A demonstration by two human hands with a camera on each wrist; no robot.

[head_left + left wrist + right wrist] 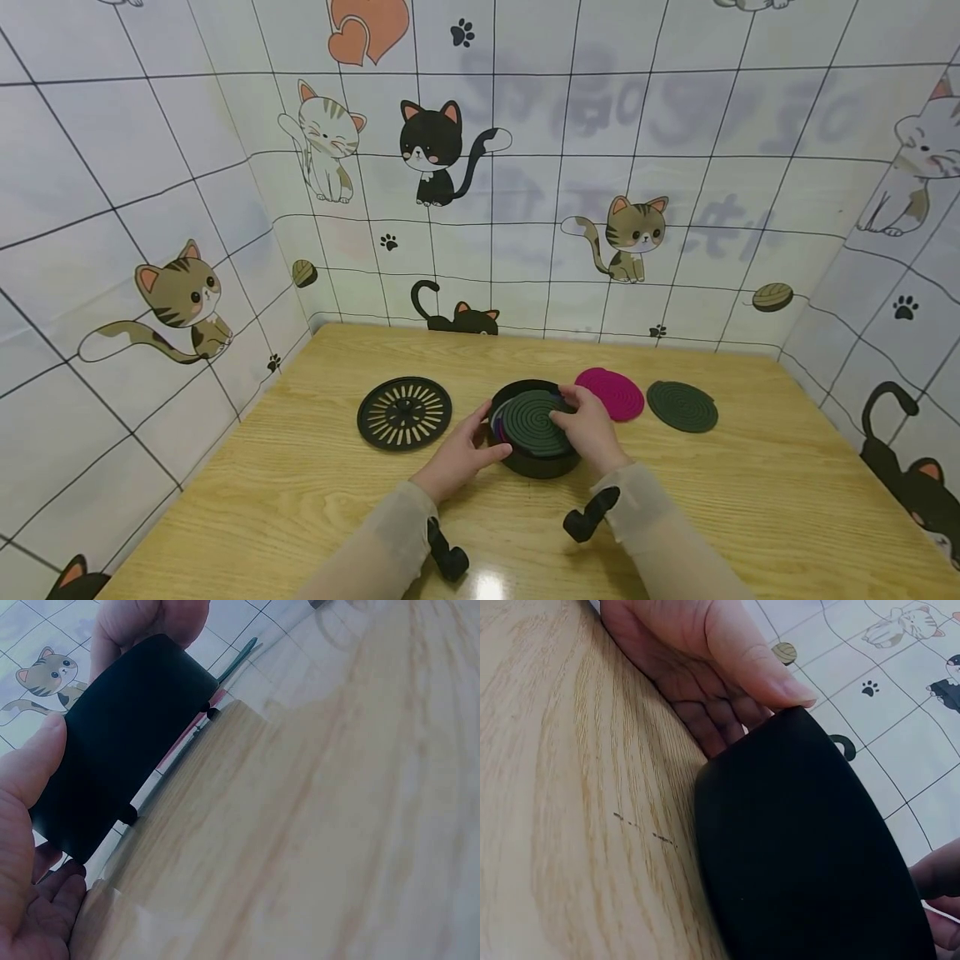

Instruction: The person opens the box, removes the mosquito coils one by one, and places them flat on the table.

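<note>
Presently, the left hand (467, 452) grips the black round container (540, 469) at its left side, with the thumb on the near wall and the other fingers bent round the far part, so the grip is wide but it has hold. The right hand (592, 429) pinches, with thumb and forefinger in a narrow gap, the right edge of the dark green spiral coil (534, 429); how firmly, I cannot tell. This coil lies on top inside the container, a little below the frame's centre, and at its left edge some purple and pink rims are seen underneath. Just behind the right hand there is magenta spiral material (615, 393), and to the right of it, near but lower, a second green coil (682, 407) lies flat. Left of the container, apart from it, rests the black slotted lid (406, 407) with its knob upward. All these stand on the wooden table (262, 483), which fills the lower part of the frame. Above it, the white wall covering (525, 292) shows grid lines, cats and paw prints.
</note>
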